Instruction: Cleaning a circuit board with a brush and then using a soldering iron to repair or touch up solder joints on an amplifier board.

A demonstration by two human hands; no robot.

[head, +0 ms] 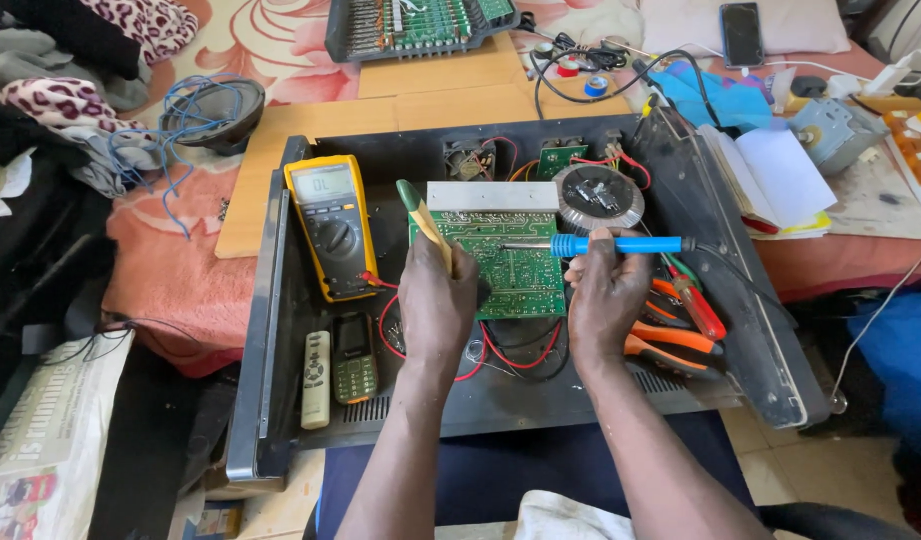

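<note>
- I look down into an open black metal chassis [281, 330] lying flat like a shallow tray. It holds one green circuit board [506, 262], one round toroidal transformer [598, 197], two small fans at the back wall and loops of red and black wire.
- Also inside it: one yellow multimeter [331, 225] at the left, and below that one white remote [317, 378] beside one dark keypad phone [354, 357].
- My left hand [438, 305] is closed around one green-handled tool [422, 220], its end pointing up over the board's left edge.
- My right hand [606, 300] pinches one blue-handled soldering iron [591, 244], held level, tip over the board's middle.
- Orange-handled pliers [671, 340] and a red screwdriver [696, 305] crowd the chassis's right side, just beside my right hand.
- The chassis's near edge is bare metal in front of my wrists; behind it lie wooden boards [431, 100].
</note>
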